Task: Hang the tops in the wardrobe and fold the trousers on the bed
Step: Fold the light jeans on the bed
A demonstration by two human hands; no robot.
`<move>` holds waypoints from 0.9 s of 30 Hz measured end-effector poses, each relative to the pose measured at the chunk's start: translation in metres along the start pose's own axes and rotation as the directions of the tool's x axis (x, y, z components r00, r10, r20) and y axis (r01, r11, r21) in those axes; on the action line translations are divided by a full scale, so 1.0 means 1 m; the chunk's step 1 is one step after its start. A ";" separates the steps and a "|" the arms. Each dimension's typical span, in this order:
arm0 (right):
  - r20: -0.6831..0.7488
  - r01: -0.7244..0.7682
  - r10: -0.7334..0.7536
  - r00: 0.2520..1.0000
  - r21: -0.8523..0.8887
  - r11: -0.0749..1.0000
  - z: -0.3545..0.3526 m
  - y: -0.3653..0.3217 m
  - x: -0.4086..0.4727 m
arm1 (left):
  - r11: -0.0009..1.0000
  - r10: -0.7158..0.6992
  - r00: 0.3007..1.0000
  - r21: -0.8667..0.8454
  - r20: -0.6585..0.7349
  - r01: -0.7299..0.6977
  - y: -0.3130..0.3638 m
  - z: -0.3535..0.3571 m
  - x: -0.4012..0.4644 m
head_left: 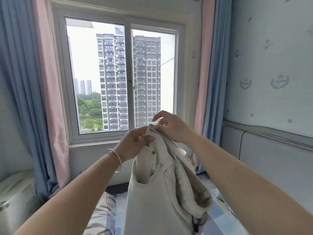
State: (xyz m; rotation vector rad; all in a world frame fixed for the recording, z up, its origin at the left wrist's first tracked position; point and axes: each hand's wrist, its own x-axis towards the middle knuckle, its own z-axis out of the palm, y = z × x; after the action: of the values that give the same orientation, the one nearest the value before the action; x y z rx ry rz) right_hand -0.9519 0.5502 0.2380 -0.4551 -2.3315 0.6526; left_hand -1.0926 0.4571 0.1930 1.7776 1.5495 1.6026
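Both hands, left hand (135, 143) and right hand (171, 127), pinch the waist of cream cotton trousers (162, 192) held up over the blue checked bed (218, 211). Not folded yet.

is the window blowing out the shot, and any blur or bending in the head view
Head view: the sky through the window is near white, yet the towers stay readable; the trousers and both hands, left and right, are evenly lit; curtains and frame bow at the edges; fingertips look slightly soft.

Daylit window (125, 78) between pink-and-blue curtains (40, 92).
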 end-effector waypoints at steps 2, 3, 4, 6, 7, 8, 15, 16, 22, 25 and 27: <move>-0.132 0.005 0.003 0.991 0.061 0.998 0.005 0.010 -0.021 | 0.999 0.000 0.994 0.033 -0.108 0.004 0.000 -0.003 -0.003; -0.235 0.030 -0.013 0.972 0.070 0.997 0.008 0.013 -0.033 | 0.999 0.004 0.985 0.048 -0.173 0.004 0.000 -0.005 -0.006; -0.316 0.049 -0.025 0.948 0.067 0.997 0.010 0.017 -0.046 | 0.996 0.012 0.973 0.088 -0.231 0.008 -0.002 -0.008 -0.007; -0.350 0.046 -0.018 0.936 0.072 0.996 0.018 0.022 -0.069 | 0.972 0.055 0.949 0.233 -0.309 0.019 -0.004 -0.010 -0.008; -0.330 0.032 0.001 0.944 0.095 0.995 0.023 0.024 -0.077 | 0.956 0.089 0.940 0.294 -0.328 0.012 -0.004 -0.009 -0.009; -0.307 0.018 0.022 0.952 0.127 0.992 0.029 0.027 -0.083 | 0.941 0.136 0.929 0.337 -0.343 -0.013 -0.005 -0.006 -0.010; -0.073 -0.096 0.112 0.991 0.196 0.976 0.062 0.044 -0.079 | 0.912 0.281 0.893 0.388 -0.352 -0.134 -0.002 0.006 -0.029; 0.015 -0.101 0.101 0.995 0.314 0.944 0.064 0.042 -0.078 | 0.916 0.265 0.892 0.385 -0.366 -0.114 -0.002 0.006 -0.031; 0.464 -0.249 0.174 0.868 0.105 0.963 0.054 0.035 -0.089 | 0.929 0.236 0.860 0.366 -0.453 -0.062 -0.008 -0.005 -0.044; 0.474 -0.248 0.367 0.800 -0.295 0.923 0.043 0.035 -0.090 | 0.893 0.264 0.891 0.443 -0.370 -0.081 -0.021 -0.008 -0.050; 0.419 -0.087 0.388 0.821 -0.580 0.810 0.038 0.033 -0.089 | 0.877 0.252 0.889 0.478 -0.383 -0.042 -0.032 -0.009 -0.051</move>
State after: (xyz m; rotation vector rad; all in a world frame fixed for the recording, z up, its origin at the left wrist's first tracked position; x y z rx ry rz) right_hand -0.9088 0.5220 0.1496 -0.9557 -3.0228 0.2191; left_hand -1.1065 0.4231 0.1439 1.8891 2.2018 1.9344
